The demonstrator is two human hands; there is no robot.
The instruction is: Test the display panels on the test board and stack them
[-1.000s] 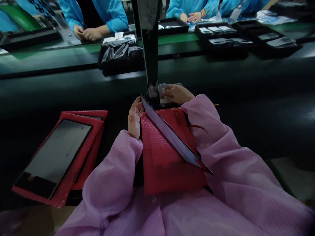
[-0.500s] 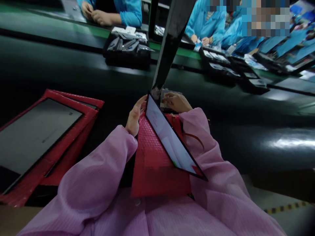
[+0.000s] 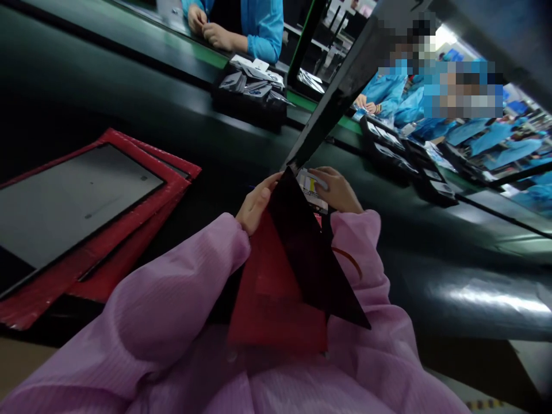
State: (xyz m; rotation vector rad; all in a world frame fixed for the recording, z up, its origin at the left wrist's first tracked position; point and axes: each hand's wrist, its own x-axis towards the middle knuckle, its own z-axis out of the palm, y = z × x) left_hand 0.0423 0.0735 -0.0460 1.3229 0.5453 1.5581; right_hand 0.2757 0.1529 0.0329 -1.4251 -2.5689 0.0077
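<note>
My left hand [image 3: 255, 203] grips the upper left edge of a thin dark screen panel [image 3: 308, 253], which stands tilted up on its edge over a red bubble-wrap pouch [image 3: 267, 299] in front of me. My right hand [image 3: 337, 190] reaches past the panel's top and rests with bent fingers on a small silver device with a label [image 3: 311, 185] at the foot of a black post [image 3: 340, 86]. Both sleeves are pink.
To my left lies a stack of red pouches [image 3: 142, 224] with a grey panel [image 3: 64, 201] on top. Across the dark conveyor belt [image 3: 431, 253] stand black trays of parts [image 3: 252, 95], and people in blue coats work behind them.
The camera has tilted to the right. The panel has turned so its dark face shows instead of the bright reflection. Both hands keep their places.
</note>
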